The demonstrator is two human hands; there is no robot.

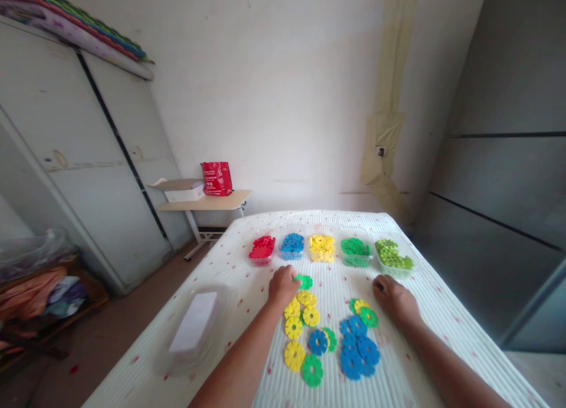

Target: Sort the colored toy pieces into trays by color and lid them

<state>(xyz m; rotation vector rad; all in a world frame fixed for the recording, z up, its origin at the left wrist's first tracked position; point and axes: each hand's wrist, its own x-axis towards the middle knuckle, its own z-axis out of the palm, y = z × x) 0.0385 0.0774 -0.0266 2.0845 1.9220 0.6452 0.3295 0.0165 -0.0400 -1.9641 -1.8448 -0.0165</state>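
Note:
My left hand (283,285) is closed, its fingertips pinching the edge of a green notched disc (305,282). Below it lie several yellow notched discs (293,328), a blue disc (318,342) and another green disc (312,370). My right hand (397,300) is curled shut above the table's right side; whatever its fingers may hold is hidden. Left of that hand is a small group of green and yellow discs (368,317). Closer to me, overlapping blue discs (352,362) form a pile.
Clear tubs line the far side: red pieces (262,247), blue pieces (292,244), yellow pieces (322,247), green pieces (355,247) and light green pieces (392,255). A clear lid (193,323) with a white rectangle lies left. A side table (212,202) holds a red bag (216,178).

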